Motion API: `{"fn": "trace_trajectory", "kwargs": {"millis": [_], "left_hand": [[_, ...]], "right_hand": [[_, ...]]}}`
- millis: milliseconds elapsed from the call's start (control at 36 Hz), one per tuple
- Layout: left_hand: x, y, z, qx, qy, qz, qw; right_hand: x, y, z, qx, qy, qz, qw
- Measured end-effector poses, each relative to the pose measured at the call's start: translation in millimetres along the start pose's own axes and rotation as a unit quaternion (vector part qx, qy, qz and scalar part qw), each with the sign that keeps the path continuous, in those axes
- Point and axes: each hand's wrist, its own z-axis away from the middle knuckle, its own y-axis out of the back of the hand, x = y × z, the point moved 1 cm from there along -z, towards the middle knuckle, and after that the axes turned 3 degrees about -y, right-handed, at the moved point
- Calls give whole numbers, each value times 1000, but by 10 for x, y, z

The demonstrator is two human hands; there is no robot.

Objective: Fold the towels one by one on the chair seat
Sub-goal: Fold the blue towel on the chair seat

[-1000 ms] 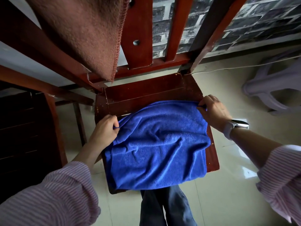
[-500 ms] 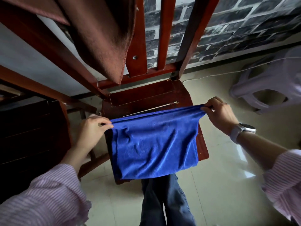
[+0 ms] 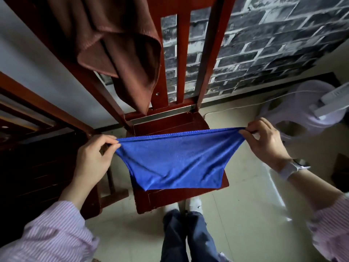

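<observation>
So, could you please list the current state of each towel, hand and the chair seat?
blue towel: held stretched by two top corners, hanging over the seat
brown towel: unfolded, draped over the chair back
left hand: pinching a corner
right hand: pinching a corner
chair seat: mostly covered

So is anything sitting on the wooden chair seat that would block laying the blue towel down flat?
Nothing visible: the red-brown wooden chair seat looks bare where it shows, though the blue microfibre towel hides its middle.
</observation>
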Motion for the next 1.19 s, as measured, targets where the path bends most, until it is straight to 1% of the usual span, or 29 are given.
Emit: {"fn": "trace_trajectory", "kwargs": {"millis": [167, 306, 444, 528, 583, 667, 722, 806, 889, 972, 1028, 1083, 1194], "left_hand": [[155, 30, -2, 26, 38, 24, 999], [321, 106, -87, 82, 76, 54, 992], [466, 215, -134, 116, 117, 97, 982], [534, 333, -161, 120, 117, 102, 981], [538, 389, -157, 100, 104, 64, 987], [479, 422, -138, 83, 64, -47, 993], [428, 408, -117, 53, 56, -92, 993], [377, 356, -94, 6, 76, -130, 989], [403, 294, -147, -9, 108, -156, 982], [397, 260, -296, -5, 134, -165, 977], [391, 276, -402, 14, 133, -166, 977], [391, 329, -486, 45, 117, -160, 979], [350, 454, -491, 93, 76, -154, 981]], "right_hand": [[-62, 212, -105, 40, 5, -48, 998], [-169, 394, -216, 53, 29, -61, 996], [-306, 542, -282, 63, 52, -69, 994], [-391, 639, -325, 65, 52, -71, 994], [-423, 661, -351, 55, 33, -68, 996], [-418, 648, -367, 19, 4, -75, 997], [-406, 621, -379, -27, 38, -44, 998], [-354, 531, -387, -87, 102, 14, 991], [-357, 440, -459, -108, 86, 52, 989], [-396, 347, -607, -101, 51, 60, 992], [-455, 314, -724, -90, 35, 50, 994], [-529, 312, -821, -70, 27, 31, 997], [-633, 353, -900, -48, 45, 1, 998]]}}
